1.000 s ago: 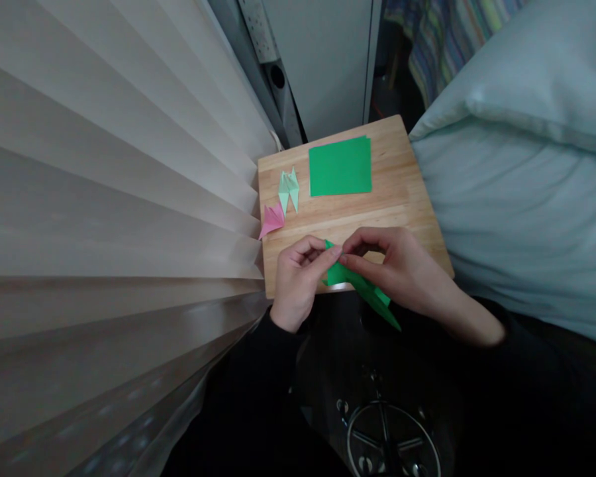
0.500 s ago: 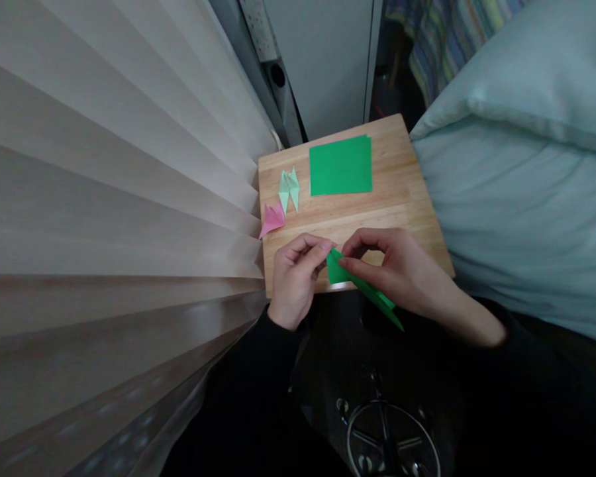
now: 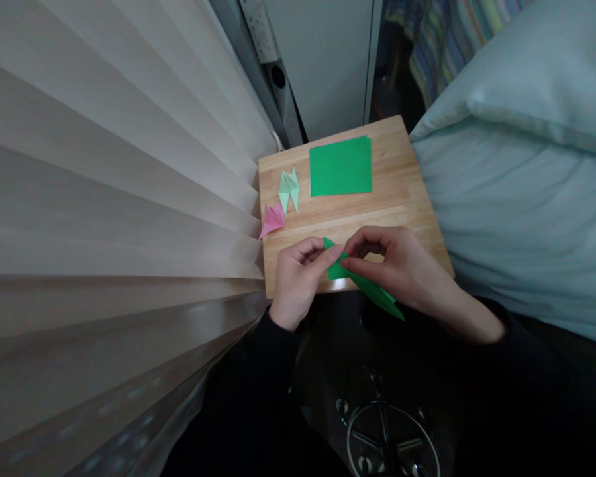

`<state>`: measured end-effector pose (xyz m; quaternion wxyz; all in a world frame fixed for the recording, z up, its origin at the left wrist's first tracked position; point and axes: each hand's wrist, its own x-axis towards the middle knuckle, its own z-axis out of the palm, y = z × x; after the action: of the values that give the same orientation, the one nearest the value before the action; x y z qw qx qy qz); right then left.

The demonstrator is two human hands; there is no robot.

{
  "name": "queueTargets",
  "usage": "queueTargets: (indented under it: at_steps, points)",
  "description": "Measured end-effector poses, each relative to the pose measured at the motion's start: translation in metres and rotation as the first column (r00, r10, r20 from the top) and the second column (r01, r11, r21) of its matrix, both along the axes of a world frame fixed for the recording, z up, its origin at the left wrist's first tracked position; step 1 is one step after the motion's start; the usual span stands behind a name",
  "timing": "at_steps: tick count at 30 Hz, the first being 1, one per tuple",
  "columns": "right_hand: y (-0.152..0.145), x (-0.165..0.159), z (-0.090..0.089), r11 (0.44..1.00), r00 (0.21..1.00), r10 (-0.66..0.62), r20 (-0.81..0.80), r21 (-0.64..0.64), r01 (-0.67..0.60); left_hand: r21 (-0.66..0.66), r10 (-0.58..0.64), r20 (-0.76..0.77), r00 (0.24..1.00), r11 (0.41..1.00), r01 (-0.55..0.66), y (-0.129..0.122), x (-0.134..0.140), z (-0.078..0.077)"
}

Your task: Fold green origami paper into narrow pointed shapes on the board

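The left hand [image 3: 298,278] grips the folded green paper [image 3: 362,281] at its far-left tip: thumb and forefinger are closed narrowly on the paper edge, the remaining fingers curled into the palm. The right hand [image 3: 402,265] holds the same piece just beside the left grip, with thumb and forefinger pinched shut on the fold and the forefinger laid along the crease. The two grips almost touch each other. The folded green paper is held over the near edge of the worktop [image 3: 407,192]; its long pointed end runs to the near right, past the edge and under the right hand.

Count of items on the worktop:
- one flat stack of green sheets [image 3: 340,166], far centre
- one folded pale green piece [image 3: 289,189], far left
- one folded pink piece [image 3: 272,218], left edge, just near of the pale green one

Item in hand: one folded green paper

A pale blue pillow [image 3: 526,132] lies to the right of the worktop, pleated blinds [image 3: 104,199] to the left
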<state>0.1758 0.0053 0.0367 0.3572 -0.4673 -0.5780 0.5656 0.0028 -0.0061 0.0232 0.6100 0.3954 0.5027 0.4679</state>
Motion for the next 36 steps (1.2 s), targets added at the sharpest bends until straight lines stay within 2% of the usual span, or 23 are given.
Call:
queueTargets:
  at_steps: [13,19,23,27,29,33,36]
  points:
    - [0.001,-0.002,-0.001,0.993,0.996,-0.035,-0.085,-0.111,0.025,-0.034,-0.004,0.032,0.999,0.999,0.005,0.001,-0.003,0.000]
    - [0.000,-0.002,-0.001,0.992,0.995,-0.028,-0.098,-0.126,0.015,-0.077,0.056,0.120,0.991,0.996,-0.047,-0.001,0.002,0.004]
    - [-0.001,0.000,-0.003,0.988,0.996,0.001,-0.090,-0.151,-0.014,-0.121,0.123,0.172,0.977,0.987,-0.104,0.005,-0.004,0.006]
    - [-0.001,-0.001,-0.004,0.983,0.995,0.010,-0.095,-0.180,-0.027,-0.035,0.198,0.129,0.972,0.980,-0.195,0.012,-0.015,0.008]
    - [-0.001,-0.001,-0.003,0.979,0.993,-0.006,-0.117,-0.205,-0.018,0.002,0.177,0.079,0.981,0.984,-0.178,0.011,-0.016,0.009]
    - [0.001,-0.001,-0.002,0.967,0.989,-0.044,-0.140,-0.254,0.008,-0.012,0.015,-0.041,0.999,1.000,-0.016,0.006,-0.012,0.007]
    - [0.002,0.000,-0.002,0.961,0.985,-0.055,-0.163,-0.278,0.008,-0.027,-0.027,-0.055,0.998,0.999,0.026,0.004,-0.009,0.006]
